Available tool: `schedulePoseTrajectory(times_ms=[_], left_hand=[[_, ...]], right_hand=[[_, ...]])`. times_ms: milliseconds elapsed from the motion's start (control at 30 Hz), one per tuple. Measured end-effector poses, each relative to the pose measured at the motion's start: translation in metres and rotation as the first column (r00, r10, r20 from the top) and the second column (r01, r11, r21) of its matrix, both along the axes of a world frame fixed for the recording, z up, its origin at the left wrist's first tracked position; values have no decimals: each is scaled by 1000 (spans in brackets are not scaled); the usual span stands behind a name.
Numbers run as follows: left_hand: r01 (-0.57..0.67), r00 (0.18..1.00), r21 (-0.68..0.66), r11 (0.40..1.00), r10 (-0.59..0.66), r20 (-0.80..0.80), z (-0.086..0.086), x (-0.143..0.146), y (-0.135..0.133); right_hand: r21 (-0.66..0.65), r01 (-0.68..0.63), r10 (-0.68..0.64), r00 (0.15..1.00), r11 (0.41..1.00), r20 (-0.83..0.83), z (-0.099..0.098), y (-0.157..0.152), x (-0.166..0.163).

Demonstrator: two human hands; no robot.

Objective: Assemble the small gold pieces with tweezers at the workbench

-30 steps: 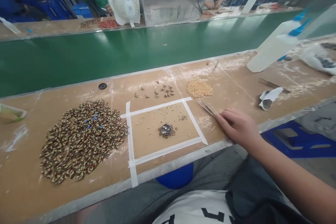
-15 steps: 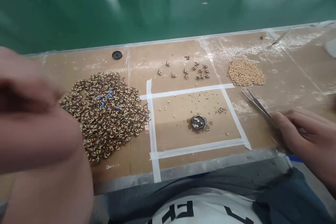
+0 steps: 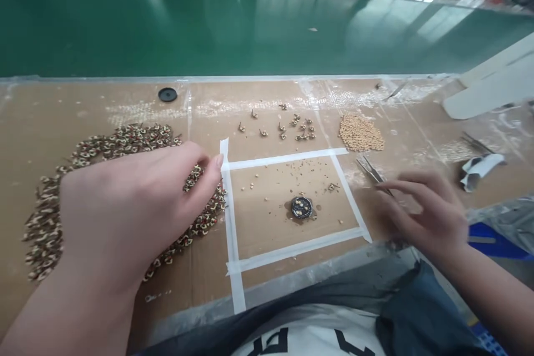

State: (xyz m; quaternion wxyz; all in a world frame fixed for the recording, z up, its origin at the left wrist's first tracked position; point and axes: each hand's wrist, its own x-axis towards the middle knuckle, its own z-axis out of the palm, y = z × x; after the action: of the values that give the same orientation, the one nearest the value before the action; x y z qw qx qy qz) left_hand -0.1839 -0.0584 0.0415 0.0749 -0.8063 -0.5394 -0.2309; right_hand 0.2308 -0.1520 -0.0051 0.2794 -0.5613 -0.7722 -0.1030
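Observation:
My left hand lies on a big pile of small brown, cream and red parts, fingers bent down into it, thumb tip by the tape corner. What the fingers hold is hidden. My right hand hovers at the table's front edge with fingers stretched and apart, fingertips at the back end of metal tweezers that lie on the table. A small round black part sits inside a square of white tape between my hands.
Beyond the square lie scattered small parts, a heap of beige beads and a black disc. A green conveyor belt runs behind. White bottles and a curled white scrap are at right.
The view has tilted down. My left hand came in from the left and settled on the parts pile. My right hand's fingers have stretched out over the tweezers' end.

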Motion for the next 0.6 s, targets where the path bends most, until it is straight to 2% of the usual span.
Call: schedulePoseTrajectory(times_ms=[67,100,167,233,333,500,600], left_hand=[[15,992,111,994,-1,-124,-4,-5,2],[6,993,122,993,9,-121,-5,-7,3],[-40,995,124,991,52,-90,-8,-11,6],[-64,995,142,988,74,-72,-8,-13,6],[-45,996,165,985,58,-71,-5,-13,6],[-88,994,80,993,92,-56,6,-7,4],[-119,992,64,991,121,-33,6,-6,6]], right_hand=[[-64,-218,210,971,974,-111,11,29,-42],[-147,-287,262,950,947,-169,16,46,-64],[-295,-324,250,932,899,-261,24,79,-100],[-418,-371,251,915,829,-315,27,106,-123],[-512,-405,243,903,758,-354,24,127,-132],[-526,-413,265,904,743,-336,13,135,-135],[-538,-429,302,901,725,-311,10,138,-142]])
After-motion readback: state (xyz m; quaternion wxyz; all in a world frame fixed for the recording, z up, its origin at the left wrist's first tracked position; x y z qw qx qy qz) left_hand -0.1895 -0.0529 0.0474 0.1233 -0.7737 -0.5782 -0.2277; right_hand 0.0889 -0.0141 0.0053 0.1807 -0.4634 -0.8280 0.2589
